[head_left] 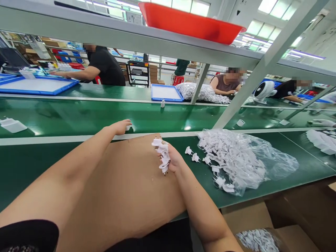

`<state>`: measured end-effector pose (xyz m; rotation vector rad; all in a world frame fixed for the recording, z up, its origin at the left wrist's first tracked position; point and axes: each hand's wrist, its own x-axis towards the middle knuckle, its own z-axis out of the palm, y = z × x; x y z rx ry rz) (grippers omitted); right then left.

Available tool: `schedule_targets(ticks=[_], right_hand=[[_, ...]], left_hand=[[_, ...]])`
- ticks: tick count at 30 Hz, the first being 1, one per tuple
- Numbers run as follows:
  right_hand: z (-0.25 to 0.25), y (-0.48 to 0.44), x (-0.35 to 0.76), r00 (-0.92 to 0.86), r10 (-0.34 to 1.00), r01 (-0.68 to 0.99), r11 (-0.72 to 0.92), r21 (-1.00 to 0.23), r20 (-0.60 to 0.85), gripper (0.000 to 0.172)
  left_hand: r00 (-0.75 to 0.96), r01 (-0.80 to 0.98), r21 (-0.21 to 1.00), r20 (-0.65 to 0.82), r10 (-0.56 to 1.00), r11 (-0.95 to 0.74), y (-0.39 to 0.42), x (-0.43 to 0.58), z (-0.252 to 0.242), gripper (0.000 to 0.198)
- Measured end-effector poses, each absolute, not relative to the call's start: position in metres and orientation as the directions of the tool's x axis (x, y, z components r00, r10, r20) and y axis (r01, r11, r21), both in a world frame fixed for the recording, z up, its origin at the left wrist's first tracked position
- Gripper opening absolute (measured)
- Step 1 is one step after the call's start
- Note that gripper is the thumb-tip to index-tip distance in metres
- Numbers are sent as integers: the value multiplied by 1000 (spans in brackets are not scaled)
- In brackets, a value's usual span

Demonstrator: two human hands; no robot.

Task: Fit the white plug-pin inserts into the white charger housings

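My left hand (121, 127) reaches over the green conveyor belt, its fingers closed around a small white charger (128, 127) that is mostly hidden by the hand. My right hand (175, 160) is above a brown cardboard sheet (131, 182) and clutches several white plug heads (164, 155) with metal pins. To the right of that hand, a few loose plug heads (195, 158) lie on the green bench. They have spilled beside a clear plastic bag (236, 157) full of the same white pieces.
A charger (13, 125) lies at the belt's left, and another white charger (162, 103) stands near its far edge. A slanted metal post (241, 73) and a shelf with a red tray (189, 22) cross overhead. Below right is an open cardboard box (294, 238). Co-workers sit opposite.
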<state>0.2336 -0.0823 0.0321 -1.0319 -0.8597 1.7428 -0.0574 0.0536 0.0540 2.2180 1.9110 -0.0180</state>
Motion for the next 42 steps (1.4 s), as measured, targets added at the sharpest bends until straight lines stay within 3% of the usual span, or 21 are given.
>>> schedule_targets(ticks=[4, 9, 13, 16, 19, 23, 26, 28, 31, 36, 39, 42], right_hand=[[36, -83, 235, -376, 863, -507, -497, -705, -338, 33], [32, -88, 229, -408, 838, -433, -528, -731, -363, 35], [23, -95, 222, -329, 897, -181, -366, -913, -295, 45], [20, -103, 220, -232, 966, 227, -63, -972, -116, 42], [26, -112, 221, -272, 961, 682, 233, -693, 55, 37], [40, -119, 227, -299, 954, 901, 278, -333, -10, 38], [46, -118, 233, -247, 967, 955, 232, -183, -62, 34], [46, -116, 237, -231, 968, 963, 214, -162, -96, 32], [44, -111, 240, -250, 965, 935, 219, -277, -79, 38], [44, -114, 232, -259, 955, 856, 296, -424, 144, 47], [46, -123, 223, -343, 912, 841, 404, -361, 223, 48], [46, -130, 213, -427, 881, 852, 467, -237, 203, 47]], left_hand=[[104, 985, 148, -111, 988, -88, 45, -60, 59, 45], [241, 946, 249, -120, 963, -205, -10, -32, 69, 43], [324, 906, 307, -62, 944, -291, -78, 0, 52, 48], [298, 887, 362, 28, 954, -288, -111, 10, 35, 45], [213, 824, 523, 70, 975, -217, -124, 7, 24, 45], [189, 587, 785, 108, 976, -201, -127, -1, 9, 47], [193, 467, 858, 138, 971, -215, -129, -2, -5, 41], [174, 461, 857, 168, 970, -231, -130, -1, -14, 42], [191, 438, 861, 190, 963, -257, -131, 2, -22, 44], [245, 407, 880, 152, 958, -244, -130, 7, -21, 38], [239, 413, 879, 148, 960, -238, -129, 9, -18, 42], [231, 403, 884, 152, 961, -236, -128, 10, -17, 39]])
